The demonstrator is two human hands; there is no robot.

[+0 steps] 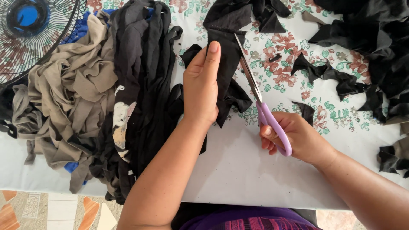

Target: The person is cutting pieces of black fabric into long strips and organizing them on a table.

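Observation:
My left hand [201,85] grips a piece of black cloth [228,64] and holds it flat on the table, thumb on top. My right hand [294,136] holds purple-handled scissors [260,100] with its fingers through the loops. The steel blades run up along the right edge of that black cloth, their tips near its top.
A heap of long black strips [142,85] and tan strips [68,89] lies at the left. Black scraps [366,51] cover the right and far side of the white flowered tablecloth [243,170]. A fan grille [30,25] stands at the top left. Tiled floor [51,211] shows below.

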